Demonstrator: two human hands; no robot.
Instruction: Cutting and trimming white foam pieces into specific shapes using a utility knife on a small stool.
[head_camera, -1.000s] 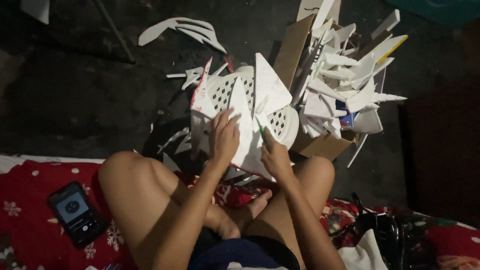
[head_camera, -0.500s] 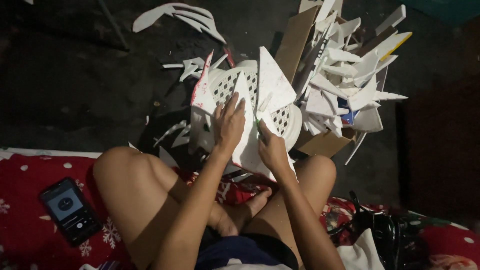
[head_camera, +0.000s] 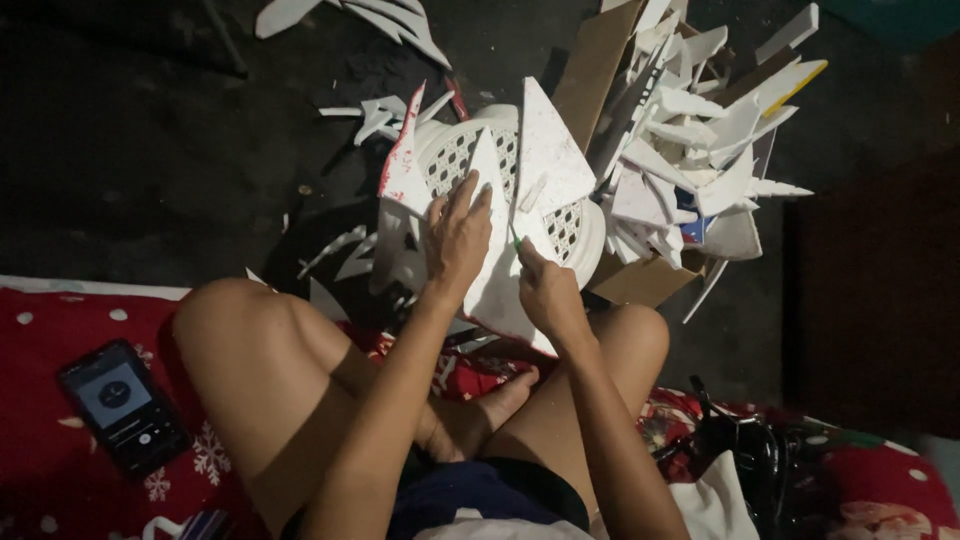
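My left hand (head_camera: 458, 235) lies flat, fingers spread, on a white foam sheet (head_camera: 492, 290) that leans between my knees. My right hand (head_camera: 542, 292) is closed around a small green-tipped cutting tool (head_camera: 518, 243) whose tip touches the sheet's right part. Behind the sheet stands a white perforated plastic basket (head_camera: 450, 158) with a triangular white foam piece (head_camera: 545, 160) leaning on it. A foam piece with a red edge (head_camera: 405, 165) stands at the basket's left.
A cardboard box (head_camera: 640, 280) at the right is stuffed with several white foam offcuts (head_camera: 700, 150). More offcuts (head_camera: 350, 250) lie on the dark floor. A phone (head_camera: 122, 405) rests on the red patterned mat (head_camera: 60, 330) at the left. A black object (head_camera: 745, 460) sits at the lower right.
The view has drifted slightly left and down. Both hands stay on the foam sheet, with my left fingers shifted a little up the sheet.
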